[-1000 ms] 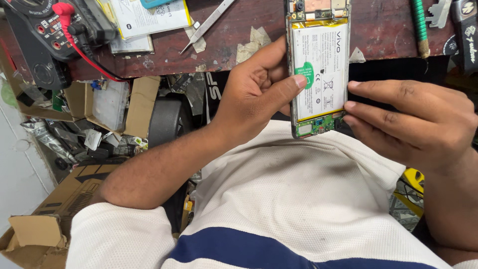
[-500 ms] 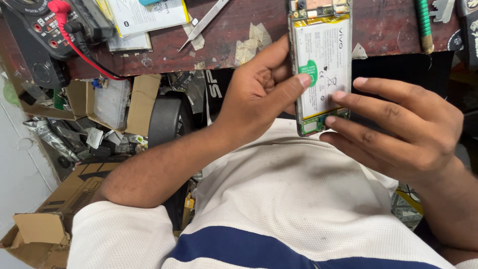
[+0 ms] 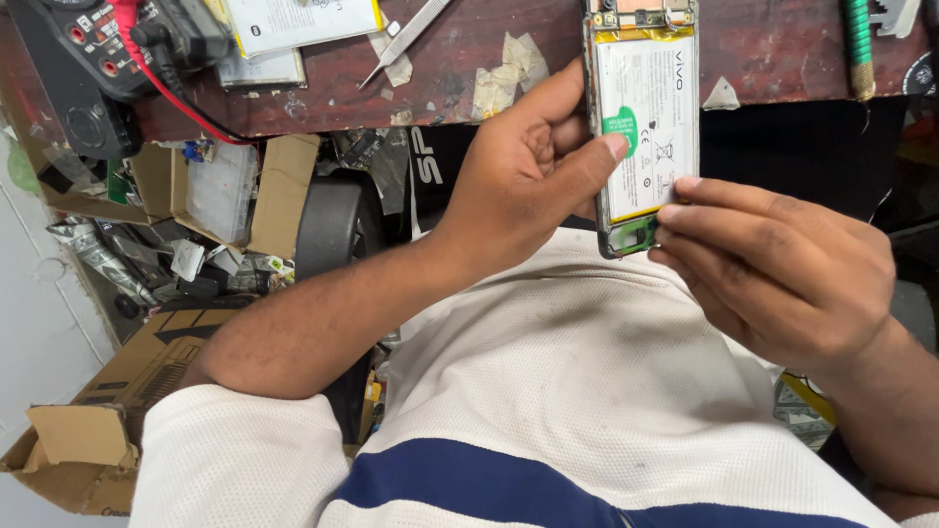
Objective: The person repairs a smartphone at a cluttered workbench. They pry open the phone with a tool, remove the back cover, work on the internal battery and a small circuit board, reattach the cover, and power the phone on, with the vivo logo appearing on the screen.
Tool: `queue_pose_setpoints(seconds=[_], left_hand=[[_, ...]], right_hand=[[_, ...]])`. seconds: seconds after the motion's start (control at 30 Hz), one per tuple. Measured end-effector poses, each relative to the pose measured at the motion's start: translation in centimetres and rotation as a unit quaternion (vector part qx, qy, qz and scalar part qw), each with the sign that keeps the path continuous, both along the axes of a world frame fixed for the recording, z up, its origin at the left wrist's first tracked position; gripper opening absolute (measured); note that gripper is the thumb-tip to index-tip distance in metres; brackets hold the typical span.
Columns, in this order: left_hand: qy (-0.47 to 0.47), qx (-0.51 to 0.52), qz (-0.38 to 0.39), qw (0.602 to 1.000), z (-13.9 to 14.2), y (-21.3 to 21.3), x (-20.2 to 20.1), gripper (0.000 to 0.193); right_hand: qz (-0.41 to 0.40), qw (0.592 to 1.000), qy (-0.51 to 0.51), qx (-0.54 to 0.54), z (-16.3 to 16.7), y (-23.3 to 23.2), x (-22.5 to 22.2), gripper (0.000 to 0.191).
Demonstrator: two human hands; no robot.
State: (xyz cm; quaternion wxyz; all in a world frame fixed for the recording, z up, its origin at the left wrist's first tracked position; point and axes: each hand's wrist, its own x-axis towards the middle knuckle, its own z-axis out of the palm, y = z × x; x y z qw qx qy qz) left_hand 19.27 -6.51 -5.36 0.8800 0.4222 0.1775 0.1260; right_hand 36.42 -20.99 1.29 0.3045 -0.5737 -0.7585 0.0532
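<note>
An opened phone with its back cover off shows a white battery and a green board at its near end. It juts over the edge of a dark wooden bench. My left hand grips the phone's left side, thumb resting on the battery's green sticker. My right hand holds the phone's near end, its fingertips pressed on the battery's lower right corner and on the green board.
On the bench lie tweezers, a multimeter with a red lead, a white battery pack and a green-handled tool. Cardboard boxes and clutter sit on the floor at left.
My right hand has slid left and up along the phone's near end; its fingertips now rest on the battery's lower corner. The left hand's grip is unchanged.
</note>
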Motion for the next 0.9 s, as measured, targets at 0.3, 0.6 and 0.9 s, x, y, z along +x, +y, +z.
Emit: queue_pose_setpoints(seconds=[0.3,0.6,0.9], left_hand=[[0.022,-0.006,-0.009,1.000,0.1,0.3,0.7,0.060],[0.034,-0.036,-0.054,0.997,0.6,0.2,0.2,0.058],[0.033,-0.038,-0.053,0.997,0.5,-0.5,-0.3,0.058]], right_hand=[[-0.209,0.909,0.302,-0.197,-0.5,-1.2,0.6,0.007],[-0.234,0.790,0.500,-0.267,-1.7,-1.8,1.5,0.013],[-0.228,0.739,0.578,-0.260,-2.6,-2.3,1.9,0.011]])
